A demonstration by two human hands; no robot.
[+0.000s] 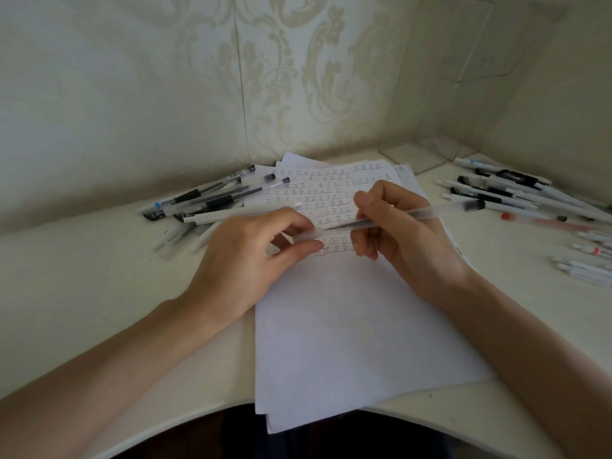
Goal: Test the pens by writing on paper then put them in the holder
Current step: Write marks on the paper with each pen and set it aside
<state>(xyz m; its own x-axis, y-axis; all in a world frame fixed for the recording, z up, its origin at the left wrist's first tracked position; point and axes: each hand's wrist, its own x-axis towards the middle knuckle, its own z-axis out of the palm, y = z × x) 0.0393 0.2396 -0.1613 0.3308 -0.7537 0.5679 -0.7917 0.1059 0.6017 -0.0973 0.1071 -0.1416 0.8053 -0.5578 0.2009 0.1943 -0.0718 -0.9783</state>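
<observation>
Paper (pixel 347 326), one stack, lies near centre on the desk (pixel 99 276); over it the right hand (pixel 397 233) grips one clear pen (pixel 430 212), while the left hand (pixel 245 260) pinches what looks like its cap (pixel 306 239) beside the tip. As a likely risk, the small cap could slip, or the bare tip could ink a finger. Two pen heaps, far left (pixel 205 200) and right (pixel 503 190), are too blurred to count; no holder shows.

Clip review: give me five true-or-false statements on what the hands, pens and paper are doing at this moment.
1. The right hand grips a translucent pen. True.
2. The paper is entirely blank. False: rows of written characters fill its upper part.
3. Pens lie on both sides of the paper, a left pile and a right pile. True.
4. The left hand lies flat, holding nothing. False: its fingers pinch a clear cap at the pen's tip.
5. A pen holder stands beside the paper. False: no holder is in view.
</observation>
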